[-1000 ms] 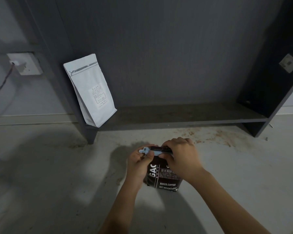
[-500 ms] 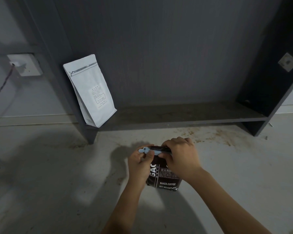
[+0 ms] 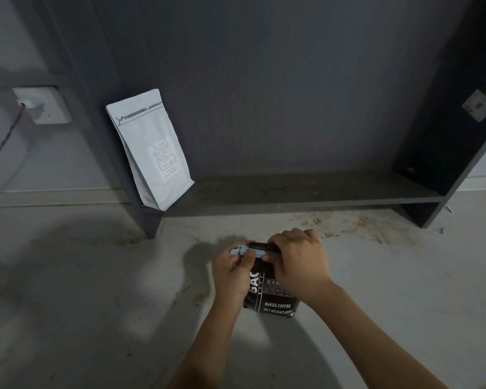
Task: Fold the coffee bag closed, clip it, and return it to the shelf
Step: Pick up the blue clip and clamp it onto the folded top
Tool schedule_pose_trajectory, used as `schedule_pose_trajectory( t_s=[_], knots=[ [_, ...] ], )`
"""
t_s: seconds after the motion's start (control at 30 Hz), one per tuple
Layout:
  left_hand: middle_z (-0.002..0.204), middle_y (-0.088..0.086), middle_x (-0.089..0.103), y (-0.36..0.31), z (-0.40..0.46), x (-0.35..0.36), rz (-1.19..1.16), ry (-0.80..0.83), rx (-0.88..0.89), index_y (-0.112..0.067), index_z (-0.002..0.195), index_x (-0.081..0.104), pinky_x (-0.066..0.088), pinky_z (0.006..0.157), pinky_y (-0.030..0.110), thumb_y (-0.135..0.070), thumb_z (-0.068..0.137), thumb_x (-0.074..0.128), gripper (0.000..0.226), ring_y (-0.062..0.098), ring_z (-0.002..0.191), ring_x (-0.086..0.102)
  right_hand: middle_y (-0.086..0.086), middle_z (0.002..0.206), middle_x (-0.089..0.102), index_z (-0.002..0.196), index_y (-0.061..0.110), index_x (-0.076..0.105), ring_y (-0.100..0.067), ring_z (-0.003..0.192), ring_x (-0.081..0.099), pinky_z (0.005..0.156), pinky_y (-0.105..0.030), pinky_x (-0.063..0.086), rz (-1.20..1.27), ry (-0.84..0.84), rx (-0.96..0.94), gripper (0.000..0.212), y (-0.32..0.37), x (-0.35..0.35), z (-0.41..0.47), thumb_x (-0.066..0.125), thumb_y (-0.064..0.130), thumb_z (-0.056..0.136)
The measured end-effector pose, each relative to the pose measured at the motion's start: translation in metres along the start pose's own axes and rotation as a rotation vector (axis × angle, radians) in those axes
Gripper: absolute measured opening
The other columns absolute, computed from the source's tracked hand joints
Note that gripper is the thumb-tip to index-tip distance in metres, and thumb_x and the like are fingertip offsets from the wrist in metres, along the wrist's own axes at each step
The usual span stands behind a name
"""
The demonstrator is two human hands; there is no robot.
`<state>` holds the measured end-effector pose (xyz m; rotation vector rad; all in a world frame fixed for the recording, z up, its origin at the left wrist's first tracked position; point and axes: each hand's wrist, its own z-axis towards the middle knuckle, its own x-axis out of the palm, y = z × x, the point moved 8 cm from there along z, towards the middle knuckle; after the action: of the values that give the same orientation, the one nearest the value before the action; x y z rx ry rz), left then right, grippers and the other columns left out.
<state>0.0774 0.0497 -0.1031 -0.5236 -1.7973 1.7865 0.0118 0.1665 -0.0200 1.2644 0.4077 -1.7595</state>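
Note:
A dark brown coffee bag (image 3: 272, 300) with white lettering stands upright on the pale floor, its top folded over. A light blue clip (image 3: 246, 251) lies along that folded top edge. My left hand (image 3: 230, 272) pinches the clip's left end with thumb and fingers. My right hand (image 3: 299, 261) covers the top right of the bag and presses on the fold and the clip. The dark grey shelf (image 3: 306, 196) stands just behind, low above the floor.
A white coffee bag (image 3: 152, 153) leans against the shelf's left side panel. A wall socket (image 3: 41, 105) with a plugged cable sits on the wall at the left. Brown coffee dust (image 3: 357, 223) stains the floor before the shelf.
Hardly anything has moved. Both hands stay on the bag's top and the clip, with only slight shifts of the fingers.

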Motion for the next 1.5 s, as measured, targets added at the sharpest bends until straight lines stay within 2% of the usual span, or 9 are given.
schedule_pose_trajectory(
  t_s=[0.2,0.37,0.53,0.93,1.07,1.17,1.23,1.4,1.5],
  knots=[
    [0.076,0.007,0.069,-0.002,0.001,0.0,0.017,0.013,0.023,-0.026,0.072,0.066,0.053,0.074,0.042,-0.004,0.081,0.065,0.024,0.029,0.075,0.066,-0.002,0.085,0.07,0.091,0.019,0.064,-0.024,0.084,0.059,0.076,-0.033,0.035,0.061,0.019,0.016,0.022,-0.004,0.0,0.003,0.062,0.036,0.077],
    [0.071,-0.004,0.071,-0.005,0.003,0.003,0.056,0.064,0.067,-0.028,0.07,0.067,0.053,0.059,0.019,-0.006,0.08,0.066,0.024,0.013,0.066,0.068,0.003,0.088,0.072,0.092,0.024,0.068,-0.016,0.084,0.06,0.071,-0.027,0.043,0.298,0.109,0.079,0.017,-0.02,-0.005,0.002,0.065,0.032,0.078],
    [0.064,-0.009,0.073,-0.005,0.004,0.005,0.008,0.195,0.032,-0.025,0.073,0.068,0.053,0.055,0.015,-0.027,0.071,0.076,0.009,0.003,0.063,0.068,0.004,0.077,0.067,0.078,0.02,0.068,-0.013,0.074,0.057,0.066,-0.028,0.047,0.355,0.09,0.18,0.004,-0.041,-0.012,-0.003,0.064,0.019,0.08],
    [0.076,0.0,0.068,-0.008,0.003,0.003,0.064,0.26,0.034,-0.02,0.075,0.06,0.052,0.068,0.033,-0.052,0.058,0.07,0.038,0.018,0.074,0.066,-0.001,0.072,0.061,0.072,0.017,0.062,-0.016,0.069,0.051,0.058,-0.03,0.042,0.307,-0.006,0.238,0.009,-0.036,-0.008,-0.006,0.062,0.018,0.081],
    [0.111,-0.003,0.064,0.007,0.002,-0.004,0.227,0.352,-0.063,-0.034,0.094,0.06,0.047,0.092,0.037,-0.052,0.048,0.081,0.054,0.016,0.108,0.057,0.001,0.073,0.065,0.07,0.017,0.063,-0.017,0.07,0.057,0.061,-0.034,0.048,0.346,-0.001,0.217,0.011,-0.033,-0.02,-0.003,0.062,0.018,0.081],
    [0.113,-0.012,0.065,0.013,-0.006,0.001,0.277,0.485,-0.08,-0.044,0.102,0.056,0.053,0.073,0.017,-0.04,0.041,0.09,0.069,0.008,0.104,0.061,0.005,0.072,0.068,0.069,0.019,0.065,-0.013,0.067,0.06,0.062,-0.034,0.052,0.374,-0.034,0.162,0.012,-0.027,-0.041,0.01,0.064,0.018,0.08],
    [0.104,-0.012,0.071,0.011,-0.009,0.009,0.218,0.535,-0.052,-0.047,0.102,0.057,0.055,0.07,0.018,-0.028,0.044,0.091,0.069,0.008,0.099,0.067,0.004,0.073,0.069,0.068,0.018,0.066,-0.011,0.069,0.057,0.064,-0.032,0.049,0.369,-0.073,0.111,0.011,-0.019,-0.057,0.021,0.066,0.019,0.079],
    [0.1,-0.014,0.073,-0.012,0.004,0.011,0.239,0.418,0.051,-0.048,0.1,0.058,0.06,0.077,0.039,-0.033,0.045,0.09,0.066,0.01,0.093,0.069,0.001,0.079,0.073,0.075,0.016,0.07,-0.017,0.08,0.06,0.073,-0.034,0.047,0.3,-0.16,0.009,0.008,-0.003,-0.086,0.043,0.064,0.018,0.08],
    [0.094,-0.025,0.072,-0.028,0.011,0.008,0.312,0.341,0.158,-0.047,0.096,0.059,0.057,0.07,0.02,-0.042,0.045,0.089,0.059,-0.001,0.085,0.068,-0.001,0.081,0.074,0.081,0.016,0.071,-0.02,0.082,0.061,0.076,-0.037,0.05,0.283,-0.189,-0.012,0.008,0.0,-0.092,0.052,0.064,0.018,0.081]
  ],
)
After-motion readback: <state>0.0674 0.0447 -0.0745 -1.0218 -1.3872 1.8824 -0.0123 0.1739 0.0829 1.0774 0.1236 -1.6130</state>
